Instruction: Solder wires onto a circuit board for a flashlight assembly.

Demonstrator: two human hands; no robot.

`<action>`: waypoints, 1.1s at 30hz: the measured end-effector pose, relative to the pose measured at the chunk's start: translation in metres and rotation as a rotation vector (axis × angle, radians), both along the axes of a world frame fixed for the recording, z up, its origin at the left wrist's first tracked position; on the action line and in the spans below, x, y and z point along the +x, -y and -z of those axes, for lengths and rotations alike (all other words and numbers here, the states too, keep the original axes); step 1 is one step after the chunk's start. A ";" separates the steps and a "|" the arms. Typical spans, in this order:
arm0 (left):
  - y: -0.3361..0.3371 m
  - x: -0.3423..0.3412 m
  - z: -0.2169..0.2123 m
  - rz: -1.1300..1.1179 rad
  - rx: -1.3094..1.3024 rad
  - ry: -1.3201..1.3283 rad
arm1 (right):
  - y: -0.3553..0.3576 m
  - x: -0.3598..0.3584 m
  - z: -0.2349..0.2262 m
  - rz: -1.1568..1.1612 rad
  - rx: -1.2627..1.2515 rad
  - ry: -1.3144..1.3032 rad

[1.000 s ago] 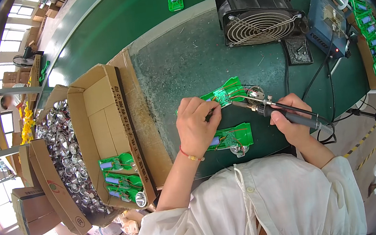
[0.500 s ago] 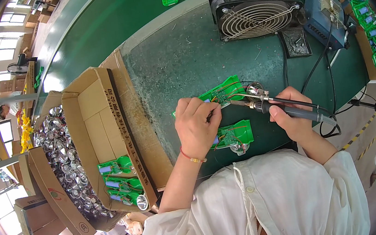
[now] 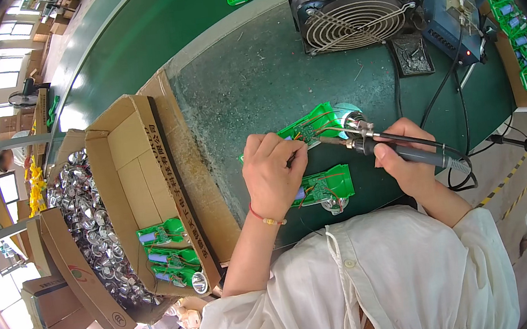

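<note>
Head view, hands: set apart from each other, both held over the green bench (image 3: 278,68).
Left hand (image 3: 274,176): thumb and fingers are bunched at the left end of the upper green housing (image 3: 326,112); whether anything is pinched there cannot be told.
Right hand (image 3: 408,154): closed firmly round the soldering iron (image 3: 428,157), its tip pointed leftward.
Circuit board (image 3: 309,131): seen just right of the left fingertips, seated in that upper housing, with the iron's tip right at it; contact cannot be made out.
Lamp head (image 3: 351,115): placed ahead and left of the right hand, at the housing's right end, red wires strung nearby.
Second green housing (image 3: 337,183): laid between the hands, nearer the body, partly covered by the left hand.
Fan (image 3: 354,14): stood well ahead of the hands, its round grille turned toward them.
Soldering station (image 3: 452,19): parked ahead and right of the right hand, red light lit.
Cardboard box (image 3: 135,150): set left of the left hand, green housings stacked inside; beyond it, silvery reflectors (image 3: 90,210) are heaped.
</note>
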State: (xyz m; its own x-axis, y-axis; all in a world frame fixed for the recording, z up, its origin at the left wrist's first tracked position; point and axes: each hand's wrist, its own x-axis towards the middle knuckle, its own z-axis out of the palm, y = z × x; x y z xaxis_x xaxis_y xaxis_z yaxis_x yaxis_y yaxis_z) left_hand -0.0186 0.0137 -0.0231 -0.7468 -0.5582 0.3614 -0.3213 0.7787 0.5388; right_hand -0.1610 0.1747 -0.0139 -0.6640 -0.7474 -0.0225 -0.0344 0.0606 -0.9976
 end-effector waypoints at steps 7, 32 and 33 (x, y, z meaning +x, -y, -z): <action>0.003 0.000 -0.004 -0.004 0.049 0.090 | -0.007 -0.003 -0.010 0.084 -0.138 0.015; 0.293 -0.042 -0.017 -0.596 -0.324 0.704 | -0.024 -0.021 0.011 0.206 -0.061 -0.062; 0.294 -0.041 0.006 -0.568 -0.320 0.819 | -0.026 -0.019 0.016 0.220 -0.060 -0.077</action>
State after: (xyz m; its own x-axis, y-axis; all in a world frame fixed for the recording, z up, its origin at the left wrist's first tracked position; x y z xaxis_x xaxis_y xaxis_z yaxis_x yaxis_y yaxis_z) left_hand -0.0596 -0.2806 -0.0290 -0.4878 -0.8712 0.0557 -0.8582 0.4669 -0.2134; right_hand -0.1797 0.2011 -0.0296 -0.8094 -0.5826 0.0743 -0.1027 0.0159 -0.9946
